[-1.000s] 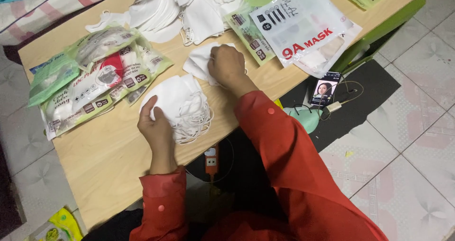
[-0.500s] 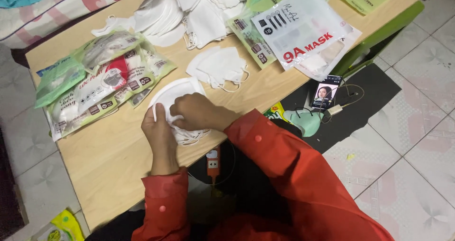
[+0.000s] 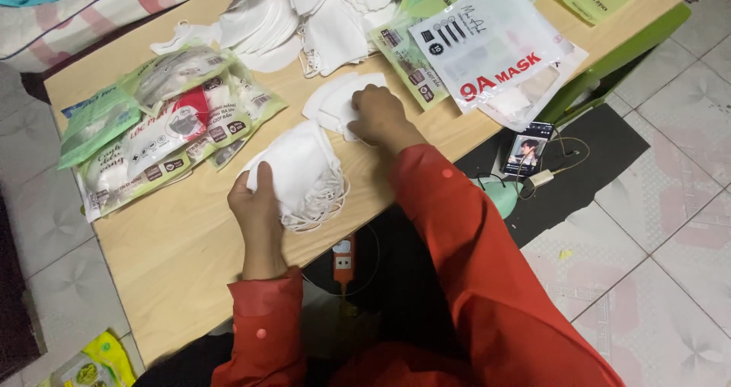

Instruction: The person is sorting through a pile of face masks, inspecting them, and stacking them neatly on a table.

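My left hand (image 3: 255, 204) grips a stack of folded white face masks (image 3: 304, 175) near the front edge of a light wooden table (image 3: 175, 258), their ear loops hanging off the side. My right hand (image 3: 378, 117) reaches farther back and rests on a small pile of loose white masks (image 3: 333, 98) in the middle of the table. Both arms wear red sleeves.
Green-and-clear packets of masks (image 3: 164, 128) lie at the left. A large heap of white masks (image 3: 297, 10) sits at the back, with printed mask bags (image 3: 491, 48) to the right. A phone (image 3: 527, 149), cable and orange power strip (image 3: 344, 258) are on the floor.
My right hand left the stack held by my left hand and moved back to the loose masks in the table's middle. The left hand stays on the stack.
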